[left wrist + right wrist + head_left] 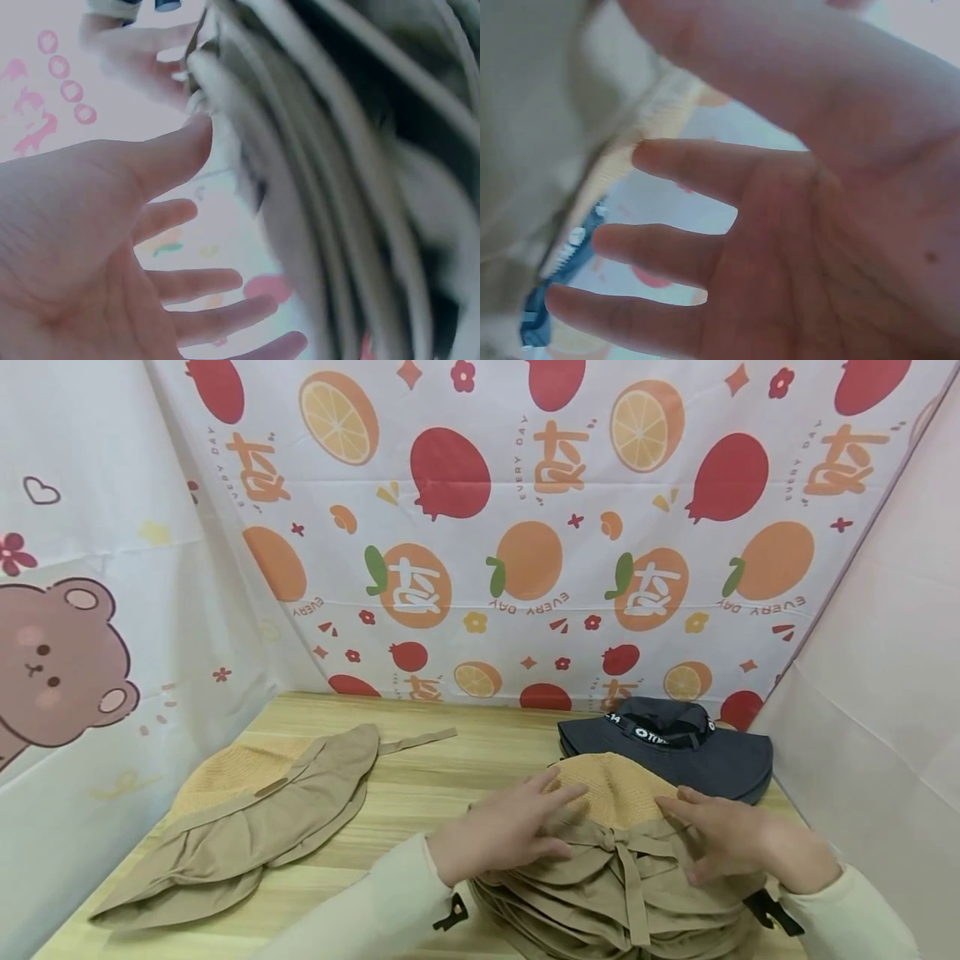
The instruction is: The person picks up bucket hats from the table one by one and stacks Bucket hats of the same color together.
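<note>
A stack of tan sun hats (697, 910) stands at the front right of the table. Its top hat has a woven straw-coloured crown (611, 789) and a knotted fabric ribbon (633, 893). On the stack's left side is my left hand (506, 831), fingers spread over the top hat. At the right side my right hand (757, 843) has its fingers extended toward the crown. The left wrist view shows my left palm (90, 225) beside layered brims (337, 187). In the right wrist view, straight fingers (660, 247) lie near blurred tan fabric (540, 135); contact is hard to tell.
Another tan hat (277, 827) lies on its side at the left of the wooden table (442, 768), its strap (420, 742) stretching right. Dark navy hats (727, 764) with a lettered band sit behind the stack. Printed cloth walls (480, 635) enclose the back and sides.
</note>
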`<state>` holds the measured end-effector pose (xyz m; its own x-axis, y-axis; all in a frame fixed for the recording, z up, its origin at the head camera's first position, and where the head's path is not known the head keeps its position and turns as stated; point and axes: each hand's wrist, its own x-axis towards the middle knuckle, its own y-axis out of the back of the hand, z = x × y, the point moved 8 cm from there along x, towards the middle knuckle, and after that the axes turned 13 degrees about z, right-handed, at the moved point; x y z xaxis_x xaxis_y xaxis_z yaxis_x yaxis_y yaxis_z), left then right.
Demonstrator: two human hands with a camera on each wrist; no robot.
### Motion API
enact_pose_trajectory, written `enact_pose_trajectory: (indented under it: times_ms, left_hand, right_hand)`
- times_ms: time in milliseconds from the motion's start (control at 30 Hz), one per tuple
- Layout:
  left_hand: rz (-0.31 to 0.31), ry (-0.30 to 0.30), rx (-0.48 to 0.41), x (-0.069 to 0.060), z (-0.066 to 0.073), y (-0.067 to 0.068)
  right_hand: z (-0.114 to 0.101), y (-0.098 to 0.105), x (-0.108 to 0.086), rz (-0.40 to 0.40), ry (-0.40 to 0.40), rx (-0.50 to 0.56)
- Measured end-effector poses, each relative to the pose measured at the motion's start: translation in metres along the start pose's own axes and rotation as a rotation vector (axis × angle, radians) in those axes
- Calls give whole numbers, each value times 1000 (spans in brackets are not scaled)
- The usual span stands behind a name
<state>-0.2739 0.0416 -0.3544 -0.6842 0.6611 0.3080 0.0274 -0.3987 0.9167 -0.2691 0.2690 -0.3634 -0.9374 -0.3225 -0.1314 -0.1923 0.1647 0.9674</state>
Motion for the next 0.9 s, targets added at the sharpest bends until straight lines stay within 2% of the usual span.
enact_pose_trajectory:
  times_ms: [133, 267, 367, 467, 600, 800, 900]
  left_hand:
    - [47, 51, -77, -10, -18, 23]
    - [82, 115, -122, -23, -45, 42]
    - [85, 172, -105, -34, -69, 53]
    - [77, 225, -53, -47, -94, 64]
    - [80, 265, -21, -64, -123, 79]
    - [104, 346, 14, -95, -165, 96]
    - [114, 394, 16, -111, -190, 103]
  right_hand:
    - [-7, 15, 0, 74, 77, -28]
    - [-17, 26, 2, 129, 133, -36]
    - [-27, 30, 5, 148, 175, -17]
    - [-36, 32, 9, 153, 220, 15]
    - [-43, 36, 13, 163, 252, 67]
    - [-49, 42, 19, 201, 305, 87]
    - [-51, 43, 22, 207, 308, 97]
